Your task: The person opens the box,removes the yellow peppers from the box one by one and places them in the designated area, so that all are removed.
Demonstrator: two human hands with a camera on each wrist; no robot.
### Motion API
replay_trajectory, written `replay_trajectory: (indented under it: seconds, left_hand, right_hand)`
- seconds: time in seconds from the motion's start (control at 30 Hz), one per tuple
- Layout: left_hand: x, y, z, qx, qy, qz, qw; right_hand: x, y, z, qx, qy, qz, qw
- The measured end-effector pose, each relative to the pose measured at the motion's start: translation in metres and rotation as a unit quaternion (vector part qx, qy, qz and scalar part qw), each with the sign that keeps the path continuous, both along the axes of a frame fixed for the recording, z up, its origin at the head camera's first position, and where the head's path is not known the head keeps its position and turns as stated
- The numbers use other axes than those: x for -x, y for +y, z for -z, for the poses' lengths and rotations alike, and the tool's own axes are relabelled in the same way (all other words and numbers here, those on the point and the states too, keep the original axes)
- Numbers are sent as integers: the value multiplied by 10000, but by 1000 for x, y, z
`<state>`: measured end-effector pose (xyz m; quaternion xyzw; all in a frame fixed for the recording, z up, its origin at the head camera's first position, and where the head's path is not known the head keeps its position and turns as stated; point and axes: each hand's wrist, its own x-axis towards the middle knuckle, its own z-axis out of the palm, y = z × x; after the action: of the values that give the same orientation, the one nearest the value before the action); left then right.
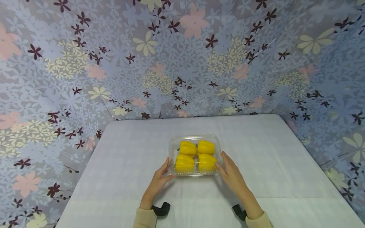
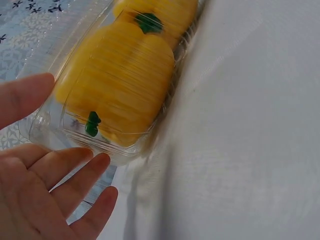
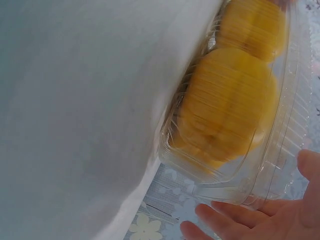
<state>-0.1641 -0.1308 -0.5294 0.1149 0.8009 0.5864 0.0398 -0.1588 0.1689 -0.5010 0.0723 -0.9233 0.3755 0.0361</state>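
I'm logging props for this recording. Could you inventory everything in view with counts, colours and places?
container: one, clear, low in the head view's middle
peppers: four, yellow with green stems, inside the container
table: one, white-covered, beneath the container
floral backdrop: one, mostly blue-grey, behind and beside the table
wrist devices: two, black, low in the head view
sleeves: two, beige, head view's bottom edge
left hand: one, bare, container's left end
right hand: one, bare, container's right end

Four peppers (image 1: 206, 147) (two per row), one container (image 1: 195, 137), one table (image 1: 122, 158)
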Motion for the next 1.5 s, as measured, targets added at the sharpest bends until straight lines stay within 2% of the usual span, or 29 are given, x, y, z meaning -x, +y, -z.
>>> replay_trajectory:
  seconds: [0.17,0.43,0.7,0.93,1.17,1.3,1.5]
  left_hand:
    - [0,-1,0,-2,-106,-35,9999]
    - [-1,-2,1,-178,-453,117,9987]
    - [-1,-4,1,-50,-406,205,9990]
    - [1,-4,0,-34,-331,135,9994]
    - [0,-7,-2,129,-85,-268,9995]
    - [0,-9,-2,79,-176,-195,9996]
    - [0,-8,-4,-116,-291,-279,9991]
  right_hand:
    - [0,-1,1,34,-116,-20,9999]
    - [-1,-1,0,15,-118,-17,9999]
    - [-1,-1,-1,4,-88,1,10000]
    - [-1,0,-1,-46,-83,-8,10000]
    - [-3,1,-2,-14,-155,-5,9999]
    - [-3,1,-3,-22,-156,-9,9999]
    - [-1,0,-2,104,-143,24,9998]
